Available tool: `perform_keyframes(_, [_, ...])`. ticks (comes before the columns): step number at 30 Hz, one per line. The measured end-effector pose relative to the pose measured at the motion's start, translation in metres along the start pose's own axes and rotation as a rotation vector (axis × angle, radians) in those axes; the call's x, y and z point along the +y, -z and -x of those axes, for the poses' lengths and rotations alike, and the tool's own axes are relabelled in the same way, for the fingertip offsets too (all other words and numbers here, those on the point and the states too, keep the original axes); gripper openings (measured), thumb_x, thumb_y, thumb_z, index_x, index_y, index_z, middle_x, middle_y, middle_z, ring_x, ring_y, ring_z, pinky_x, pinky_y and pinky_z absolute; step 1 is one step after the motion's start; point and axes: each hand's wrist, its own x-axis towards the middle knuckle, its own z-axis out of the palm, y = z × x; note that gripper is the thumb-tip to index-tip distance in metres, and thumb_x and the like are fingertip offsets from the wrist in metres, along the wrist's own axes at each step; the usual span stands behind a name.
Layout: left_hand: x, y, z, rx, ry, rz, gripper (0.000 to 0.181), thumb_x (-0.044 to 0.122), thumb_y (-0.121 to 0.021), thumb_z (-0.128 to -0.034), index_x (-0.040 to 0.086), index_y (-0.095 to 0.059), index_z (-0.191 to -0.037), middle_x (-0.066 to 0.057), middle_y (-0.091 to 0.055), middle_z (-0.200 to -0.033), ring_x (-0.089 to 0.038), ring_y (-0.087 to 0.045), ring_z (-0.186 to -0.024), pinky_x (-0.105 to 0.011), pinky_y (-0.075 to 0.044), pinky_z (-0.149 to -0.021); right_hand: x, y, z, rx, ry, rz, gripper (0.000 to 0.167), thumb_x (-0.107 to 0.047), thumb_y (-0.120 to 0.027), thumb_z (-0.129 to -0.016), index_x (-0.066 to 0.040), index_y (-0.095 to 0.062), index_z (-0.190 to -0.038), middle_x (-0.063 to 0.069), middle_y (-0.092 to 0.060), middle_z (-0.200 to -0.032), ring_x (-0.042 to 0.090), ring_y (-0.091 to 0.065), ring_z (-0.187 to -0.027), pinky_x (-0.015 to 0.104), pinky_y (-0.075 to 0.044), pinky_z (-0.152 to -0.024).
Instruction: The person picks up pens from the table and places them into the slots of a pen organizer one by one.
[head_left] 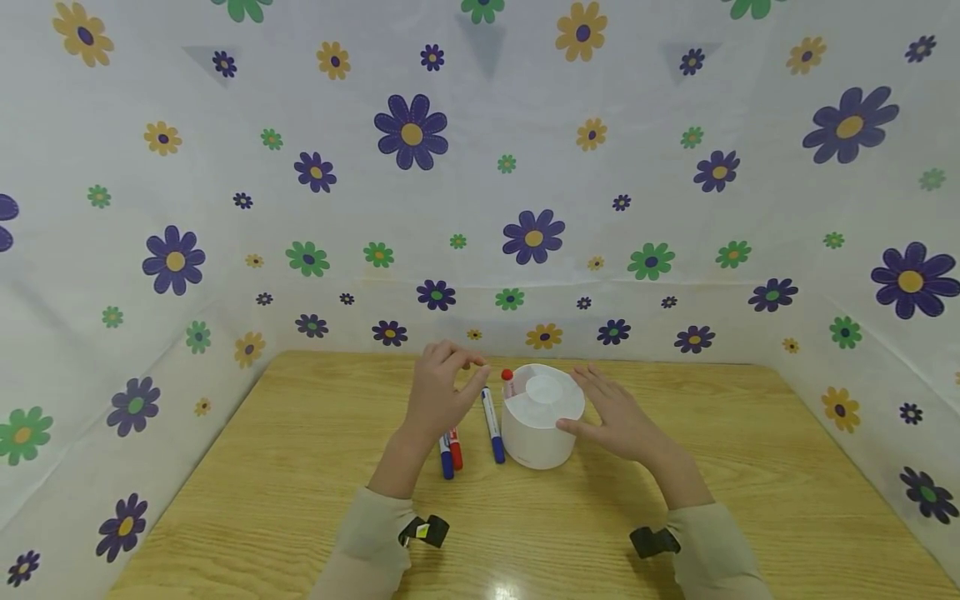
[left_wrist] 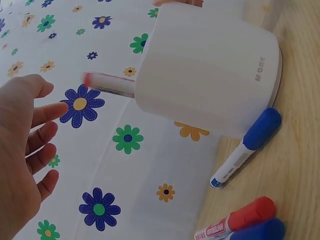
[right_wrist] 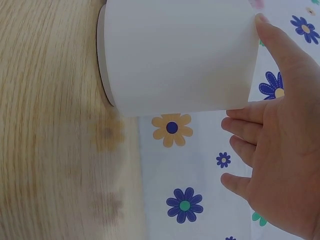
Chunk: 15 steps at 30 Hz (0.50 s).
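Three markers (head_left: 492, 425) lying on counter (head_left: 300, 483). White holder (head_left: 538, 443) sitting between your spread right hand (head_left: 624, 423), touching it, and your hovering left hand (head_left: 437, 392), loosely curved.

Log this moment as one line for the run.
left hand: empty; right hand: touching white holder; in holder: red-ended marker; on table: red-capped marker, two blue-capped markers

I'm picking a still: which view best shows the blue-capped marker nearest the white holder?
The left wrist view: the marker appears whole and large, printing visible. The head view shows it far smaller; the right wrist view doesn't show it.
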Motion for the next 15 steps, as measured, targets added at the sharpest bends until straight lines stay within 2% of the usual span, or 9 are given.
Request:
perform_keyframes(8, [-0.009,-0.002,0.001,0.015,-0.029,-0.055,0.01,0.021,-0.07,-0.087,0.01,-0.071,-0.088,-0.006,-0.064,-0.086,-0.02,-0.051,-0.083,-0.034,-0.042,-0.077,0.001,0.0,-0.001,-0.001,0.01,0.007,0.09,-0.06,-0.058,-0.087,-0.006,-0.028,-0.152,0.016,-0.025,-0.16,0.04,-0.014,-0.15,0.065,-0.016,-0.115])
perform_keyframes(15, [-0.024,-0.003,0.005,-0.016,0.012,-0.13,0.012,0.023,-0.071,-0.0865,0.011,-0.07,-0.085,-0.004,-0.065,-0.084,-0.021,-0.053,-0.083,-0.036,-0.044,-0.078,0.002,-0.001,-0.001,0.005,0.021,0.003,0.09,-0.059,-0.059,-0.087,-0.005,-0.029,-0.152,0.017,-0.026,-0.159,0.04,-0.014,-0.15,0.065,-0.017,-0.114])
